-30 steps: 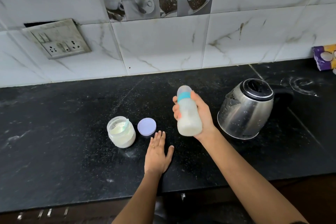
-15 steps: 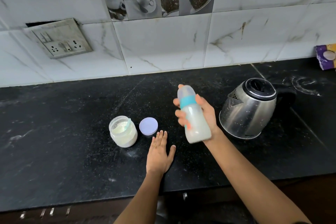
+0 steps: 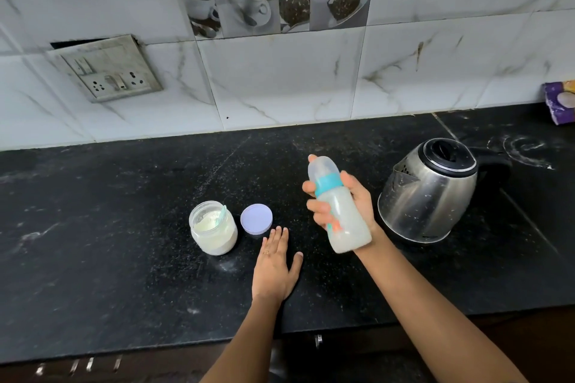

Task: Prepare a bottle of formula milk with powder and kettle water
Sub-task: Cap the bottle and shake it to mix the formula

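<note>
Fingers (image 3: 320,207) of right hand (image 3: 357,205) wrapped round bottle (image 3: 340,211), thumb on far side, index tip up near capped top. Held off countertop (image 3: 124,242), between lid (image 3: 256,218) and kettle (image 3: 431,193), tilted with top leaning away and left. Firm full-hand grip, cap and teal collar on, contents slightly blurred: probably mid-shake, to mix powder into water. Left hand (image 3: 275,267) flat on countertop, palm down, fingers spread a little, holding nothing, fingertips just short of lid; likely bracing, kept clear of swing.

Bottle translucent, cloudy white liquid filling most of body, orange markings on side, clear dome over teat. Powder jar (image 3: 214,227) open just left of lid, scoop handle poking out of powder. Kettle upright, lid shut, near right hand. Judged nearly done: mixing under way, jar not yet closed.
</note>
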